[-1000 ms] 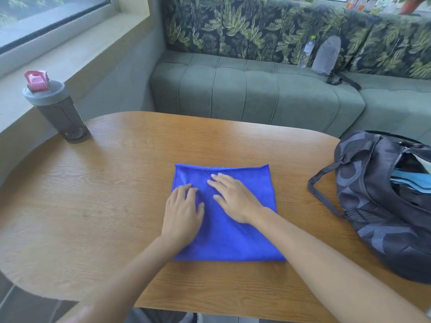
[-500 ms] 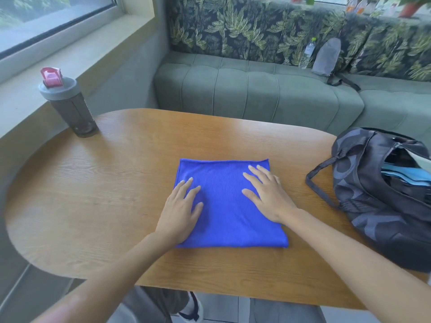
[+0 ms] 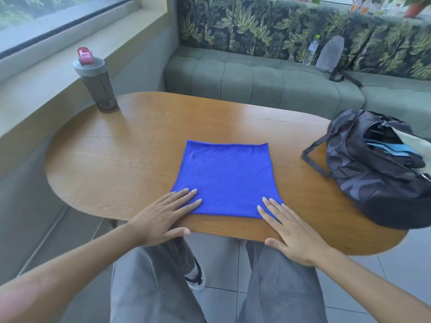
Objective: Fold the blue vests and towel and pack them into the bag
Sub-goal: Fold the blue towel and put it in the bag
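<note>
Head view: blue towel (image 3: pixel 225 179) is lying flat, folded to a rough square, mid-counter (image 3: pixel 121 157) nr the front edge. Left hand (image 3: pixel 161 215) is resting w/ straight fingers on the towel's near-left corner, thumb along the counter edge; grip relaxed, holding nothing. Right hand (image 3: pixel 291 231) is lying flat likewise, fingertips on the near-right corner, palm on bare wood. Dark patterned bag (image 3: pixel 373 180) is sitting unzipped at the counter's right end, well apart from the towel, w/ light-blue fabric (image 3: pixel 388 150) showing inside. Shaker bottle (image 3: pixel 96 83) is standing upright at far left.
</note>
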Demonstrator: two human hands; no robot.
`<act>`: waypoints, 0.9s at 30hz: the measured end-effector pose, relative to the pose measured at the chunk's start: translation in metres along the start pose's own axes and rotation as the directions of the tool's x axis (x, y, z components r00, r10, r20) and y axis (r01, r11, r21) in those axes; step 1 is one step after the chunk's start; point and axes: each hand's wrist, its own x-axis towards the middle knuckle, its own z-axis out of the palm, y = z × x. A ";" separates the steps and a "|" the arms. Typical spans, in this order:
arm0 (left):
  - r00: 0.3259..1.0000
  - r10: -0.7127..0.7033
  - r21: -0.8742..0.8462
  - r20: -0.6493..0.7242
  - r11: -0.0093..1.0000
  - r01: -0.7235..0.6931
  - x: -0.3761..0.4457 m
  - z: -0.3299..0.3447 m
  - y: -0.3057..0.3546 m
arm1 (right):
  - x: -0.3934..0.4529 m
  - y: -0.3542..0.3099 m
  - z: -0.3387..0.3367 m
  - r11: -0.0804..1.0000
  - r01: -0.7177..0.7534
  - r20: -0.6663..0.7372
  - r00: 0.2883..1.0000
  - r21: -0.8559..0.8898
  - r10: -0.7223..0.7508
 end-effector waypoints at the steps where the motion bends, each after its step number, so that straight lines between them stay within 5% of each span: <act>1: 1.000 0.002 0.029 -0.019 1.000 -0.001 -0.005 0.004 0.004 | -0.005 -0.003 0.003 1.000 0.010 0.000 1.000 -0.005 -0.010; 4: 0.992 0.035 0.110 -0.120 0.994 -0.022 -0.018 0.021 0.015 | -0.018 -0.010 0.017 0.999 0.009 -0.104 0.994 -0.045 -0.014; 10: 0.920 0.127 0.006 -0.370 0.991 -0.134 -0.030 0.016 0.027 | -0.027 -0.016 0.037 0.998 0.010 -0.460 0.887 -0.055 -0.035; 14: 0.929 -0.187 -0.395 -0.320 0.918 0.049 -0.024 -0.001 0.037 | -0.038 -0.014 0.028 0.998 0.062 -0.476 0.878 0.000 -0.055; 17: 0.897 -0.388 -0.649 -0.211 0.742 0.168 -0.014 -0.016 0.043 | -0.041 -0.016 0.016 0.970 -0.015 -0.530 0.835 0.241 0.145; 22: 0.793 -0.584 -0.852 -0.174 0.493 0.176 0.020 -0.032 0.033 | -0.026 -0.022 -0.019 0.722 -0.185 -0.461 0.659 0.667 0.595; 27: 0.717 -0.686 -0.846 -0.128 0.453 0.283 0.062 -0.031 0.009 | 0.019 -0.002 -0.040 0.535 -0.142 -0.358 0.600 0.833 0.716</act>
